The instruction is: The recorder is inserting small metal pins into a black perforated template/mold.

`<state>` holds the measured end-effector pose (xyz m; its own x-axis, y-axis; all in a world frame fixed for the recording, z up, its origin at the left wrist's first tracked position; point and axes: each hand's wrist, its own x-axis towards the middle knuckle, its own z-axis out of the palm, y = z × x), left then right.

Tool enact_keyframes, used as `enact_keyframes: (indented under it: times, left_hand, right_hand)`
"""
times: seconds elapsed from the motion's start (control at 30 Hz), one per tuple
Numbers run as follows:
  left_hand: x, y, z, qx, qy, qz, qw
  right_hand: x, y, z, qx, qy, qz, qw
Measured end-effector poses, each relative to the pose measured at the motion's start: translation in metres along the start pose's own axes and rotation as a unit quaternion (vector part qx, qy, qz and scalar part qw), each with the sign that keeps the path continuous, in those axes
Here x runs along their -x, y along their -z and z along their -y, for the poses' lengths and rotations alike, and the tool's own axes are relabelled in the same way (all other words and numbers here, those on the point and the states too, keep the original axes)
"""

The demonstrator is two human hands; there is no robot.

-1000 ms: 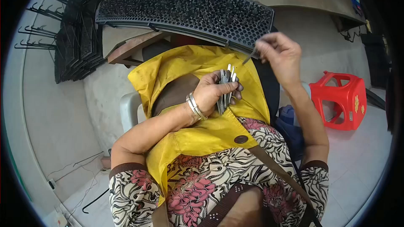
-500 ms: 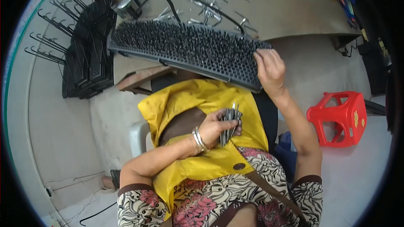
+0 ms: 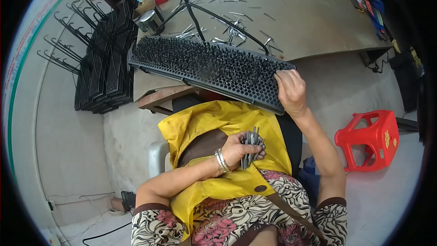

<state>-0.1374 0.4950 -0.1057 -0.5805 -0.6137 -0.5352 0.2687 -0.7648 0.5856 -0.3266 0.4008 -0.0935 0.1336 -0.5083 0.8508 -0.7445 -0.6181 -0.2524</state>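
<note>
Below the tray (image 3: pixel 264 94), the left hand (image 3: pixel 235 151) clutches metal strips (image 3: pixel 251 137), ends poking past its thumb; at the tray's right end, the right hand (image 3: pixel 292 92) pinches, contents hidden.

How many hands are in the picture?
2. The left hand holds a bundle of thin grey strips over the yellow apron; the right hand is at the right end of the black tray.

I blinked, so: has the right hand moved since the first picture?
Yes: against the black rack, the right hand moved forward, from the rack's near right corner toward its far one.
</note>
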Motion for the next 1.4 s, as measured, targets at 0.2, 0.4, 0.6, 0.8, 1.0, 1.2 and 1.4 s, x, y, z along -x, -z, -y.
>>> enact_keyframes:
  times: [0.2,0.4,0.6,0.8,1.0,1.2,1.4]
  left_hand:
    - [-0.002,0.0,-0.001,0.006,0.0,-0.011,1.0]
    - [-0.001,0.0,-0.001,0.026,0.001,-0.005,1.0]
    - [-0.003,0.002,-0.002,-0.002,0.006,0.004,1.0]
    - [-0.002,0.0,-0.005,0.009,0.005,-0.004,1.0]
    - [-0.001,0.0,0.0,-0.028,-0.01,-0.011,1.0]
    - [0.001,0.005,0.01,-0.037,-0.034,0.038,0.998]
    - [0.001,0.002,0.003,-0.068,-0.018,0.039,0.997]
  right_hand:
    - [-0.002,0.002,-0.007,0.006,-0.008,0.005,1.0]
    - [-0.004,0.003,-0.011,-0.01,-0.05,0.022,0.998]
    - [-0.002,0.001,-0.011,-0.006,-0.052,0.003,0.999]
    - [-0.005,0.0,-0.009,-0.003,0.009,0.043,0.999]
    - [0.0,-0.001,-0.003,0.0,0.013,0.052,0.999]
    - [0.001,-0.002,0.003,0.0,-0.013,0.012,1.0]
    - [0.016,-0.008,0.002,0.056,0.015,0.154,0.986]
